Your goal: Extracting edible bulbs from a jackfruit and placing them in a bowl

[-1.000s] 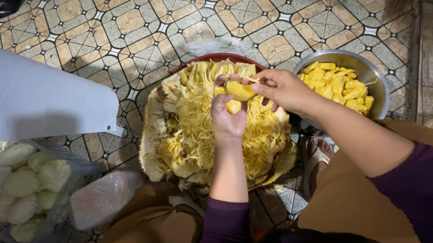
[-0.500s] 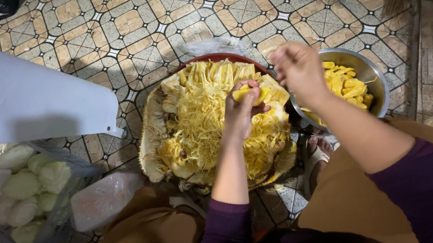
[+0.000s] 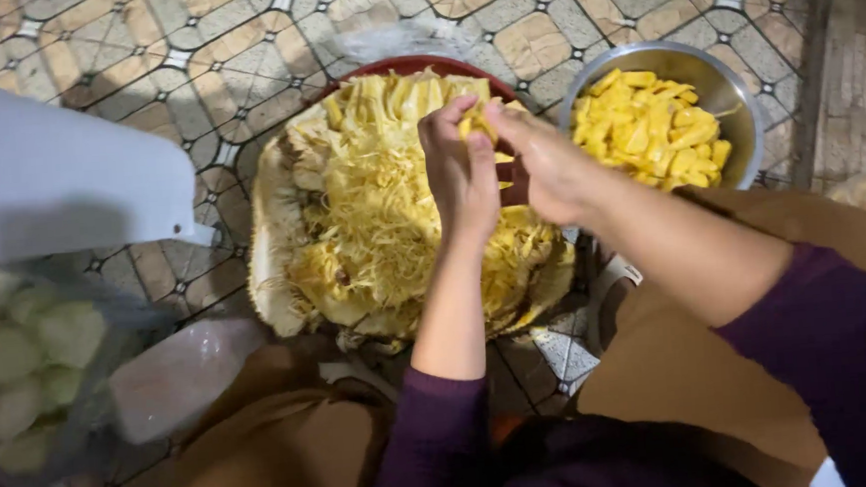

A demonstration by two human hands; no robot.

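Note:
A large opened jackfruit (image 3: pixel 372 227) with stringy yellow fibres lies on a red tray (image 3: pixel 412 64) on the tiled floor. My left hand (image 3: pixel 457 177) and my right hand (image 3: pixel 540 162) meet over the fruit's far right part. Both pinch the same yellow jackfruit pod (image 3: pixel 474 126), still among the fibres. Purple sleeves cover both forearms. A steel bowl (image 3: pixel 740 104) just right of the fruit holds several peeled yellow pods (image 3: pixel 646 125).
A clear plastic bag (image 3: pixel 107 324) of pale green seeds (image 3: pixel 19 359) lies at the left. Above it sits a pale flat object (image 3: pixel 48 177). My knees in brown cloth (image 3: pixel 661 360) flank the fruit. Patterned floor tiles (image 3: pixel 141 51) surround the tray.
My right hand carried a pod over to the steel bowl and came back. Both hands now grip another pod further up on the fruit.

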